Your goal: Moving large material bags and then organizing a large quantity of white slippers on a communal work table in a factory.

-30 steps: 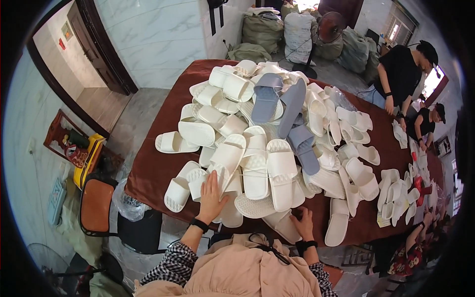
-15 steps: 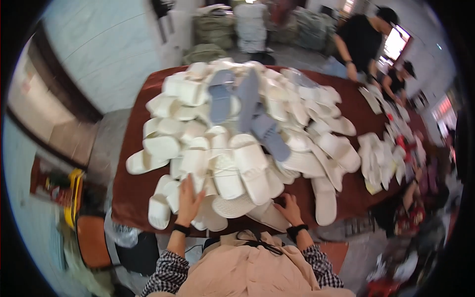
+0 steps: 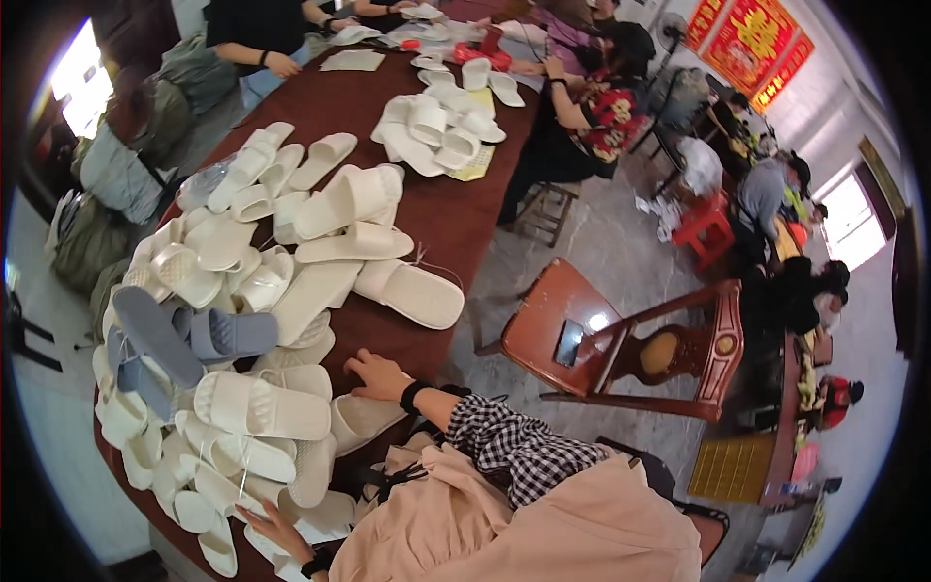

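Observation:
A heap of cream-white slippers [image 3: 262, 405] covers the near part of the table. Several grey-blue slippers [image 3: 155, 335] lie on top of the heap. My left hand [image 3: 276, 529] rests against the slippers by the table's near edge, its fingers apart and gripping nothing. Fingers spread, my right hand [image 3: 378, 376] lies on the brown cloth beside a single white slipper [image 3: 364, 417]. Another cream slipper [image 3: 412, 291], with a thin clear tie on it, sits farther along the right edge of the table.
The brown-covered table [image 3: 456, 223] stretches away to a second slipper pile [image 3: 441, 126]. Co-workers sit and stand around its far end. A wooden chair [image 3: 553, 310] with a phone [image 3: 569, 342] on its seat stands right of the table. A red stool [image 3: 703, 233] is beyond.
My view has swung to the right, so the chair and the people on that side now show. Both hands stay near the table's edge by the slippers.

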The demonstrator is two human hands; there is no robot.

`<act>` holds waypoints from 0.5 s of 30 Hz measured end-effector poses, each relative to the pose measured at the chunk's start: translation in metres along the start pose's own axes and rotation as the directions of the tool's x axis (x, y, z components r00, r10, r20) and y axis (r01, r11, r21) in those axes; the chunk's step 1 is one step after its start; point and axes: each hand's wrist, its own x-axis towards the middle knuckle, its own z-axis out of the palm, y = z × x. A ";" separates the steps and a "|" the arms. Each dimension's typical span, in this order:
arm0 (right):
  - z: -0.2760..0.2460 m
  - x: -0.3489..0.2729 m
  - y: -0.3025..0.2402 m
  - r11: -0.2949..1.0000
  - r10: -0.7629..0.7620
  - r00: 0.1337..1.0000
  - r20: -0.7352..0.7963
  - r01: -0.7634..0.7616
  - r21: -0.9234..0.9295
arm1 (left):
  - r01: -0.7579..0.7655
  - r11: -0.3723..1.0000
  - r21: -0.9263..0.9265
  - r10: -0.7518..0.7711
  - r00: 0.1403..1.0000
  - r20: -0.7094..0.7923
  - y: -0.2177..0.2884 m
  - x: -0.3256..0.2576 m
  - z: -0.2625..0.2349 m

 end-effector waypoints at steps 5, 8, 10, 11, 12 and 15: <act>-0.002 -0.002 0.002 1.000 0.022 1.000 -0.004 -0.022 0.016 | -0.009 1.000 0.002 0.009 1.000 0.008 -0.001 0.002 0.004; -0.001 0.003 0.000 1.000 -0.015 1.000 0.012 0.015 -0.006 | 0.002 1.000 0.011 -0.002 1.000 -0.007 -0.001 0.001 0.003; -0.004 0.000 -0.002 1.000 -0.003 0.999 0.038 0.002 0.024 | 0.002 1.000 0.017 -0.002 0.999 -0.039 0.000 -0.003 0.002; -0.004 0.001 -0.001 1.000 -0.011 0.999 0.040 0.011 0.005 | -0.013 0.999 0.044 0.015 0.999 -0.037 0.005 -0.005 0.002; -0.005 0.000 -0.001 1.000 -0.011 0.998 0.055 0.011 -0.002 | -0.025 0.997 0.074 0.028 0.999 -0.039 0.007 -0.007 0.003; -0.006 0.001 0.001 0.999 -0.033 0.995 0.092 0.036 -0.028 | -0.031 0.993 0.114 0.038 0.997 -0.063 0.005 -0.009 0.003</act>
